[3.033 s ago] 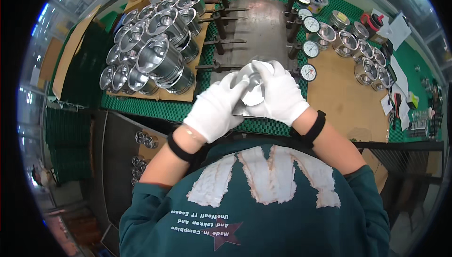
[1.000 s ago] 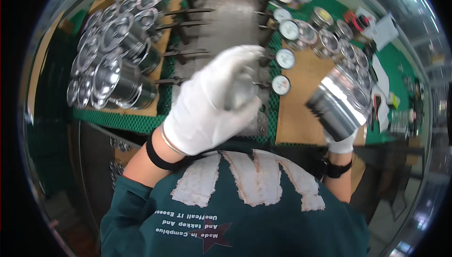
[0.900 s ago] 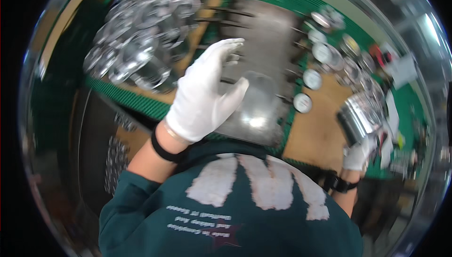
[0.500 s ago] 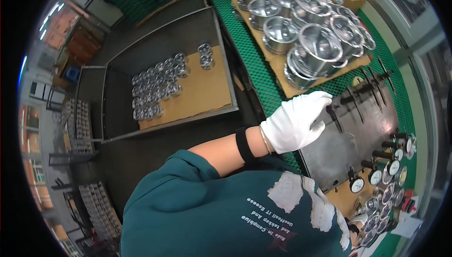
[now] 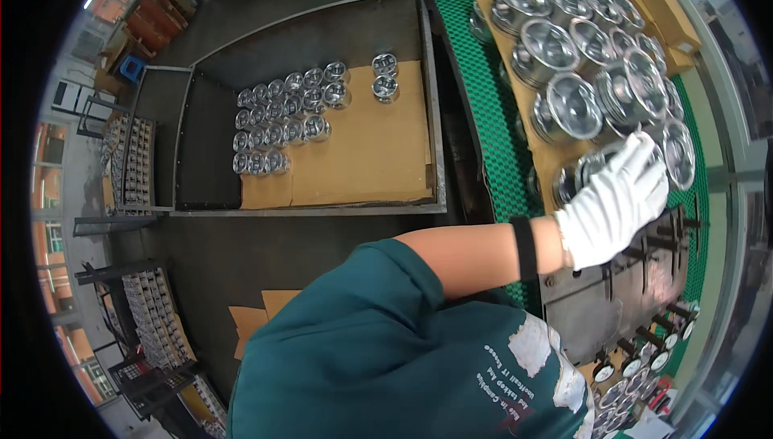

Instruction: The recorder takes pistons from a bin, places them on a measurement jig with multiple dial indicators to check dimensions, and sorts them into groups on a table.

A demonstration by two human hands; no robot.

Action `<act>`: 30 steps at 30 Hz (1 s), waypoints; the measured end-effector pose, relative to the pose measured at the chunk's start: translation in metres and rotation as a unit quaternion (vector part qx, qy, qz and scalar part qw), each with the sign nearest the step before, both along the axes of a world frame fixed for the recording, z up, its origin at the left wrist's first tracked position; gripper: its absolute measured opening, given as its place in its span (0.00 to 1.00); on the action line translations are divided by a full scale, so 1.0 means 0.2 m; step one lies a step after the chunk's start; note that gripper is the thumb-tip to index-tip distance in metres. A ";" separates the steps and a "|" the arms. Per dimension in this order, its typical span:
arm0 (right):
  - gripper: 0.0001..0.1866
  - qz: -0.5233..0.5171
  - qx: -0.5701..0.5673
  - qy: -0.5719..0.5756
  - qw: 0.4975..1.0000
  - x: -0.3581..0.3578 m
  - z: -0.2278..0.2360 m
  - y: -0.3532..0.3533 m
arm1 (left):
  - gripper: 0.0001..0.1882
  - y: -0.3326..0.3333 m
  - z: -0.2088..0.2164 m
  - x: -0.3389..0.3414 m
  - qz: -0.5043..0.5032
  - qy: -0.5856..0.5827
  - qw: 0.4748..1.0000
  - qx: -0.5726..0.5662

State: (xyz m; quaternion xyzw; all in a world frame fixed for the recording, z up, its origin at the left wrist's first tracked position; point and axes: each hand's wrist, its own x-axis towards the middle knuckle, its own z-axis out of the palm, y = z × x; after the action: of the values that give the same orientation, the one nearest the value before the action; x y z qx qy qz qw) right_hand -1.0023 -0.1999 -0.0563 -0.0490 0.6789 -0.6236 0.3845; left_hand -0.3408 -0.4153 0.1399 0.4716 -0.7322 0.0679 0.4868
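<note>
At the right of the frame, a white-gloved left hand (image 5: 616, 201) reaches with fingers spread onto a shiny metal cylinder (image 5: 592, 169) among many crowded on a cardboard sheet (image 5: 515, 77). Nothing gripped yet. The right hand is unseen. A careless nudge might topple neighbouring cylinders.
</note>
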 end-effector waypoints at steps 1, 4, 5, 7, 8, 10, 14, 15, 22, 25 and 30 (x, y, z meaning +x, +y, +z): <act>0.21 0.005 0.006 0.007 1.000 0.06 0.04 -0.06 | 0.20 -0.05 0.03 0.04 -0.025 -0.078 0.991 0.106; 0.21 0.027 0.031 0.028 0.999 0.22 0.17 -0.24 | 0.13 -0.09 0.00 0.08 0.018 -0.212 0.969 0.124; 0.21 0.034 0.041 0.035 0.998 0.29 0.22 -0.29 | 0.13 -0.10 -0.01 0.10 -0.030 -0.180 0.975 0.128; 0.21 0.037 0.060 0.051 0.996 0.35 0.29 -0.31 | 0.14 -0.11 -0.04 0.12 -0.083 -0.129 0.982 0.108; 0.21 0.039 0.070 0.059 0.995 0.38 0.32 -0.32 | 0.15 -0.12 -0.05 0.13 -0.084 -0.112 0.986 0.088; 0.21 0.043 0.089 0.071 0.993 0.45 0.37 -0.35 | 0.16 -0.14 -0.07 0.14 -0.060 -0.074 0.994 0.057; 0.21 0.048 0.118 0.095 0.987 0.55 0.48 -0.38 | 0.20 -0.17 -0.10 0.13 -0.078 -0.073 0.992 0.060; 0.21 0.052 0.124 0.098 0.986 0.60 0.50 -0.40 | 0.21 -0.16 -0.11 0.12 -0.038 -0.101 0.993 0.050; 0.21 0.050 0.149 0.134 0.978 0.71 0.71 -0.36 | 0.27 -0.15 -0.16 0.03 0.002 -0.163 0.985 0.059; 0.21 0.047 0.153 0.145 0.976 0.74 0.78 -0.34 | 0.27 -0.15 -0.16 0.04 -0.024 -0.148 0.987 0.064; 0.21 0.036 0.160 0.161 0.973 0.77 0.89 -0.27 | 0.27 -0.16 -0.17 0.02 -0.013 -0.144 0.988 0.063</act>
State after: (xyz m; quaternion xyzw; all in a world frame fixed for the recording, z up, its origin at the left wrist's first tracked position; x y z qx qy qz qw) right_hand -0.8480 -0.2542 0.1208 -0.1108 0.8208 -0.4761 0.2957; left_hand -0.3360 -0.4469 0.1051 0.4772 -0.8033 0.0827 0.3467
